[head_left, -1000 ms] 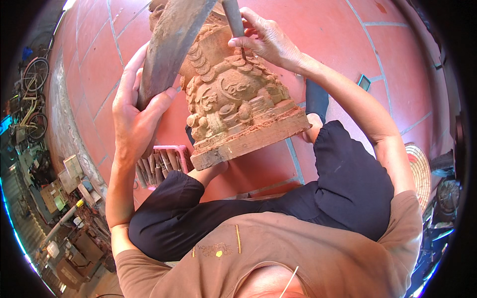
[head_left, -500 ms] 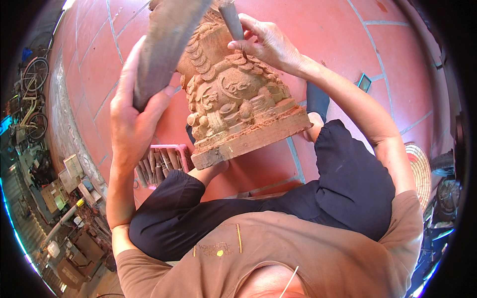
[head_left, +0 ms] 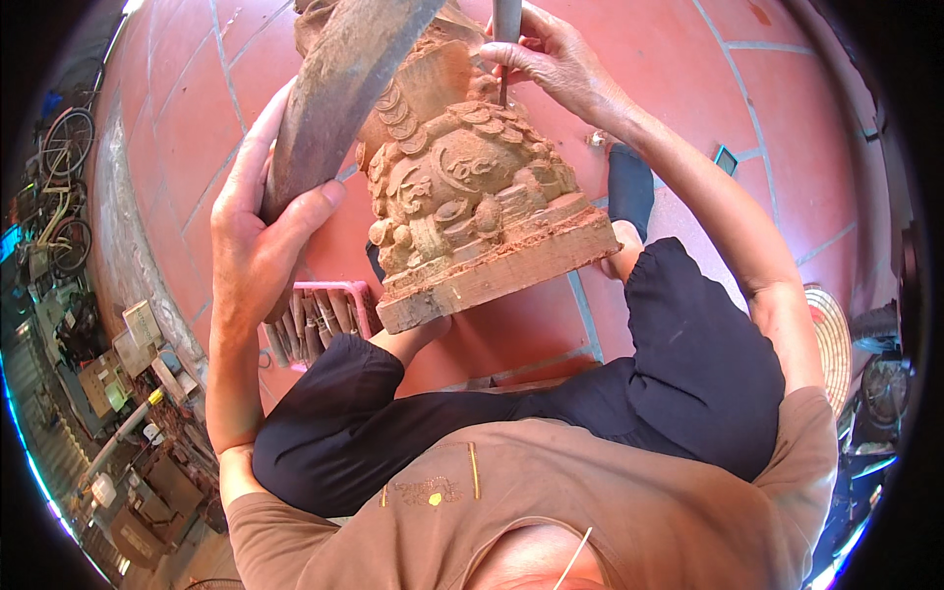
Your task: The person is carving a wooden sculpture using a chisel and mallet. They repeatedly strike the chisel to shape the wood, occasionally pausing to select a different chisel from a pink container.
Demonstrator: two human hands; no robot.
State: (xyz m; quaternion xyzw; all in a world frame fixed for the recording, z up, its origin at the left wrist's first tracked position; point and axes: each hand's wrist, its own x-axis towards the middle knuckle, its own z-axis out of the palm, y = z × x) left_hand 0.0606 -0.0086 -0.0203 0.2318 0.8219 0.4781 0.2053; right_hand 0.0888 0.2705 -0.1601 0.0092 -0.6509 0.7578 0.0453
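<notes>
A carved wooden statue (head_left: pixel 462 182) with coin-like discs and rounded figures stands on its square base between my feet. My left hand (head_left: pixel 251 231) is wrapped round the lower end of a long, worn wooden mallet (head_left: pixel 329 98), which slants up to the right across the statue's left side. With the fingers of my right hand (head_left: pixel 570 74) I grip a chisel (head_left: pixel 506 25). It is nearly upright, and its thin blade points down at the row of discs on the statue's right. The upper ends of both tools and the top of the statue run out of the frame.
By my left knee sits a pink basket (head_left: pixel 359 295) with several chisels in it. Red tiles (head_left: pixel 649 29) cover the floor. A small blue-edged object (head_left: pixel 726 159) lies to the right, and a woven hat (head_left: pixel 831 344) is near my right elbow. Bicycles (head_left: pixel 69 147) and clutter line the left side.
The chisel has shifted right with my right hand and turned more upright. The mallet, blurred earlier, is now sharp, tilted further to the right. The statue stays in place.
</notes>
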